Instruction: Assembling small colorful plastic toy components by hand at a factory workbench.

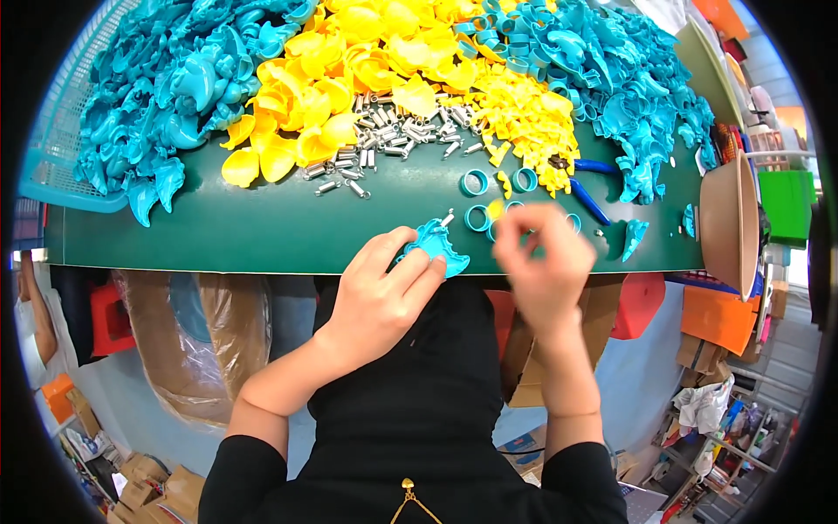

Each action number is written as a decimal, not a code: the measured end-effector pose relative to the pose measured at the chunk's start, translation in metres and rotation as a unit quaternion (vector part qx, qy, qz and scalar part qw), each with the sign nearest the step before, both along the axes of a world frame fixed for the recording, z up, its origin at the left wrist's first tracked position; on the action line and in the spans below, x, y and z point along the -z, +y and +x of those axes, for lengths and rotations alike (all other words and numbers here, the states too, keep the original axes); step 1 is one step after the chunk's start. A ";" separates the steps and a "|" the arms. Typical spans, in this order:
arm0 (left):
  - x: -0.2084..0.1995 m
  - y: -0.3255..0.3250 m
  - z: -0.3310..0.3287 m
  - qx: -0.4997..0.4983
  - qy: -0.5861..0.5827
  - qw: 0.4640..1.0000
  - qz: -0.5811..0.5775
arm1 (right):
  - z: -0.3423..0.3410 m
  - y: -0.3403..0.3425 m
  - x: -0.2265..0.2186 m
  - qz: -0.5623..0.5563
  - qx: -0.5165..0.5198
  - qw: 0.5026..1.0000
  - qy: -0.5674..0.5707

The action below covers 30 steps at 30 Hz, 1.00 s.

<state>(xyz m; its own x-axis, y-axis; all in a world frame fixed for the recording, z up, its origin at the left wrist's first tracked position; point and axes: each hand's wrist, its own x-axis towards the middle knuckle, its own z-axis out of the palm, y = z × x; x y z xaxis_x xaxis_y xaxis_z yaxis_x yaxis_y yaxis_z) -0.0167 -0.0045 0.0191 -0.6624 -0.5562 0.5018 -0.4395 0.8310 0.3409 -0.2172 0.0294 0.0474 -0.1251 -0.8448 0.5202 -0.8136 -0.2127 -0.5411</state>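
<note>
Centre: left hand (384,286) pinched turquoise plastic shell (436,241), likely light, stiff, best rim-held; right hand (550,259) blurred, couldn't tell grip.

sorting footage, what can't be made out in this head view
All in the head view:
Right grip: blur hides whether it pinches anything.
Yellow piece beside it: too blurred for its outline.
Turquoise shell: partly covered by the left grip.
Turquoise rings: some partly hidden behind the right grip.
Yellow heap: cut off by the upper edge.
</note>
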 end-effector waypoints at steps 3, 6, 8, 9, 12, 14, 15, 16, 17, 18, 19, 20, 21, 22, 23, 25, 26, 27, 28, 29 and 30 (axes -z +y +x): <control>0.001 -0.002 -0.001 0.005 0.027 0.999 0.025 | 0.030 0.015 0.020 -0.043 -0.047 0.997 0.043; 0.000 -0.004 0.000 0.009 0.028 1.000 0.004 | 0.033 0.016 0.026 -0.028 -0.033 0.998 0.051; 0.000 -0.003 0.000 0.011 0.028 0.999 0.014 | 0.032 0.016 0.027 -0.035 -0.014 0.998 0.055; 0.000 -0.003 0.000 0.010 0.028 0.999 0.014 | 0.030 0.015 0.028 -0.036 -0.015 0.998 0.055; 0.001 -0.002 0.001 0.014 0.023 0.999 0.022 | 0.027 0.015 0.030 -0.040 -0.025 0.998 0.034; 0.000 -0.002 0.000 0.017 0.029 0.999 0.029 | 0.028 0.016 0.031 -0.058 -0.026 0.998 0.023; 0.001 -0.002 0.000 0.018 0.028 0.999 0.031 | 0.029 0.016 0.031 -0.057 -0.026 0.998 0.022; 0.002 -0.003 0.001 0.021 0.023 0.999 0.017 | 0.030 0.016 0.030 -0.054 -0.034 0.997 0.032; 0.002 -0.003 0.001 0.025 0.017 1.000 0.003 | 0.032 0.016 0.029 -0.052 -0.042 0.997 0.042; 0.003 -0.003 0.001 0.027 0.016 1.000 0.004 | 0.032 0.016 0.028 -0.050 -0.040 0.997 0.041; 0.004 -0.003 0.002 0.025 0.017 1.000 0.004 | 0.031 0.016 0.026 -0.048 -0.042 0.997 0.043; 0.004 -0.004 0.002 0.023 0.019 1.000 0.004 | 0.030 0.016 0.025 -0.046 -0.043 0.997 0.045; 0.004 -0.004 0.002 0.026 0.019 0.999 0.004 | 0.030 0.016 0.025 -0.046 -0.041 0.997 0.045; 0.002 -0.003 0.002 0.025 0.021 0.999 0.022 | 0.029 0.017 0.026 -0.046 -0.033 0.998 0.033; 0.001 -0.002 0.001 0.023 0.023 0.999 0.040 | 0.029 0.018 0.026 -0.045 -0.028 0.998 0.021; 0.003 -0.004 0.001 0.028 0.021 0.999 0.023 | 0.027 0.016 0.028 -0.044 -0.031 0.998 0.029; 0.004 -0.005 0.001 0.034 0.019 0.999 0.007 | 0.027 0.015 0.029 -0.043 -0.034 0.998 0.035; 0.005 -0.006 0.001 0.034 0.019 0.999 0.007 | 0.028 0.015 0.029 -0.043 -0.034 0.998 0.036; 0.006 -0.006 0.001 0.035 0.022 0.999 0.003 | 0.028 0.015 0.030 -0.037 -0.037 0.998 0.042; 0.006 -0.006 0.001 0.035 0.026 0.999 -0.001 | 0.029 0.015 0.030 -0.031 -0.039 0.998 0.048; 0.006 -0.007 0.001 0.035 0.027 0.999 0.000 | 0.028 0.016 0.030 -0.031 -0.039 0.998 0.049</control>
<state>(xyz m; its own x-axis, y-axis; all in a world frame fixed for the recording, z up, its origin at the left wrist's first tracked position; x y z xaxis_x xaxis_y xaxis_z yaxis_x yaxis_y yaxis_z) -0.0161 -0.0115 0.0130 -0.6716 -0.5095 0.5380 -0.3618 0.8591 0.3619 -0.1894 0.0451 0.0177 -0.0054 -0.8161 0.5779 -0.8416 -0.3084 -0.4434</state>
